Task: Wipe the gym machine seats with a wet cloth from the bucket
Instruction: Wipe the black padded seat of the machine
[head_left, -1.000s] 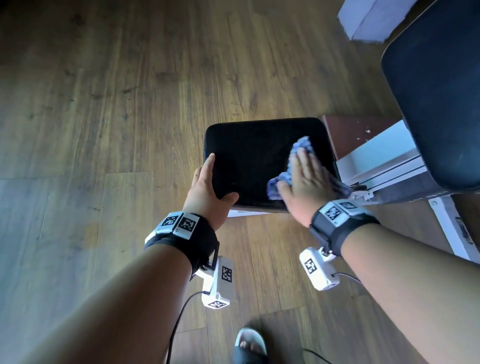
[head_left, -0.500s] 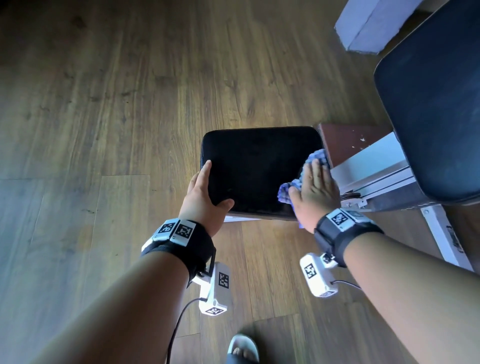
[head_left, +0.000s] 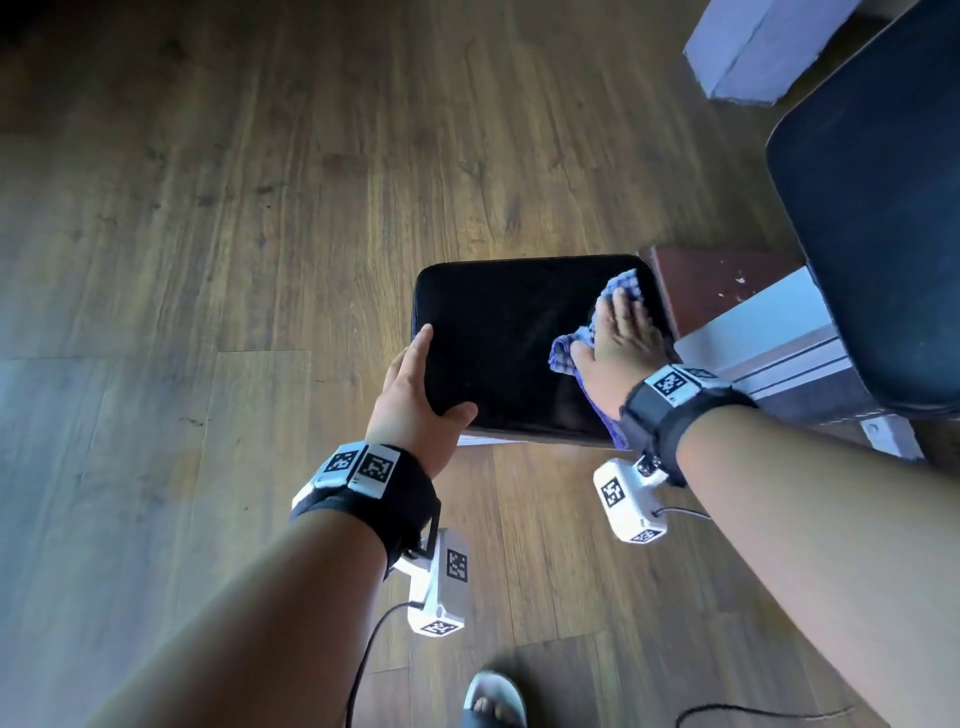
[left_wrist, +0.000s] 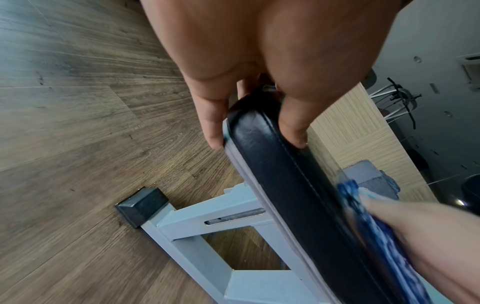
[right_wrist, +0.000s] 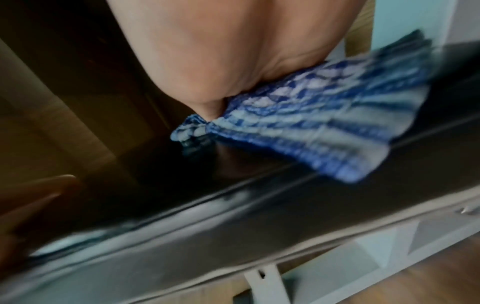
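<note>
- We stand on a brown wood-plank floor (head_left: 208, 260); a sandalled foot (head_left: 493, 699) shows at the lower edge of the head view.
- A pale metal frame (left_wrist: 197, 224) with a black end cap carries the seat; a larger dark pad (head_left: 878, 223) sits to the right.
- The seat (head_left: 498, 343) is a black, glossy, rounded rectangle with a stitched edge.
- Our left hand (head_left: 415, 395) grips the seat's near-left corner, thumb on top, fingers along the side.
- Our right hand (head_left: 618, 338) lies flat, fingers straight, pressing the cloth (head_left: 566, 348) onto the seat's right side.
- The cloth is blue-and-white checked, bunched, its near part hanging over the seat's front edge.
</note>
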